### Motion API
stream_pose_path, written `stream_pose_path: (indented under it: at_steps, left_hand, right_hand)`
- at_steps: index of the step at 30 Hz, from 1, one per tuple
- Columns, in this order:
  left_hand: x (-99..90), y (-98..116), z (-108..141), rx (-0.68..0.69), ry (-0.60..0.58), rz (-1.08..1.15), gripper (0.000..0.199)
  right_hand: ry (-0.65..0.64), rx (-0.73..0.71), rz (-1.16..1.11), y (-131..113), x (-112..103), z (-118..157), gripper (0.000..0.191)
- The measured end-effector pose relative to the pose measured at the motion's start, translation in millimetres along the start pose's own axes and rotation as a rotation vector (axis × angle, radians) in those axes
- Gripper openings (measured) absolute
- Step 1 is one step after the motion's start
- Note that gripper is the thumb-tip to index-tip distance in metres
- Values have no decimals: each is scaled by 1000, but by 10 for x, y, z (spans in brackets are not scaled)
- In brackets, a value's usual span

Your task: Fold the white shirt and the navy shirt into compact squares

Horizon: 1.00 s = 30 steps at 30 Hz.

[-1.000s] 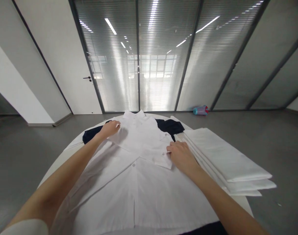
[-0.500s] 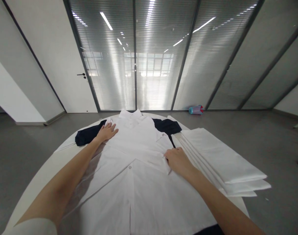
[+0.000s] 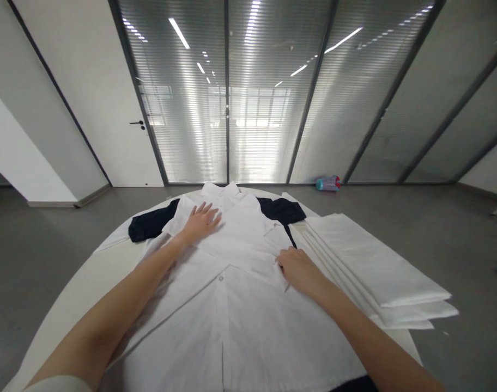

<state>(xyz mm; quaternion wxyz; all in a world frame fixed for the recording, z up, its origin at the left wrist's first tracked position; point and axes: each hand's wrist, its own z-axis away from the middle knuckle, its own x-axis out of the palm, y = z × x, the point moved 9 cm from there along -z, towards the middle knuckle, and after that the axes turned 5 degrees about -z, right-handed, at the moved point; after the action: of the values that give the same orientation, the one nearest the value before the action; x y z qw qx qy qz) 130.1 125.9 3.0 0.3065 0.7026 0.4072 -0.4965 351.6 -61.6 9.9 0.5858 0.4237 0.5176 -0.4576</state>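
Note:
A white button-up shirt [image 3: 240,316] lies spread on a round white table [image 3: 79,288], collar at the far side. My left hand [image 3: 201,221] rests flat on the upper left of the shirt, fingers spread. Closed around the shirt's right edge, near the short sleeve, is my right hand [image 3: 299,267]; its fingertips are partly hidden. Dark navy cloth [image 3: 152,222] sticks out beyond the shirt's left shoulder area, and more navy cloth [image 3: 283,209] shows past the right shoulder.
Several folded white cloths [image 3: 367,261] are stacked on the table's right side, overhanging its edge. A blue and red patterned object [image 3: 327,183] lies on the grey floor by the glass partition [image 3: 256,109]. A white door [image 3: 109,109] stands at the left.
My left hand has slid right across the shirt from its left shoulder toward the chest. My right hand stays at the right edge. The view has shifted slightly.

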Motion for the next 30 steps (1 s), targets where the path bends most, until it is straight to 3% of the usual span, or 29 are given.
stream_pose_path:
  at_steps: [5, 30]
  left_hand:
    - [315, 5, 84, 18, -145, 46, 59]
    - [288, -11, 91, 28, -122, 34, 59]
  right_hand:
    - [5, -23, -2, -3, 8, 8, 28]
    - [28, -40, -34, 15, 16, -4, 29]
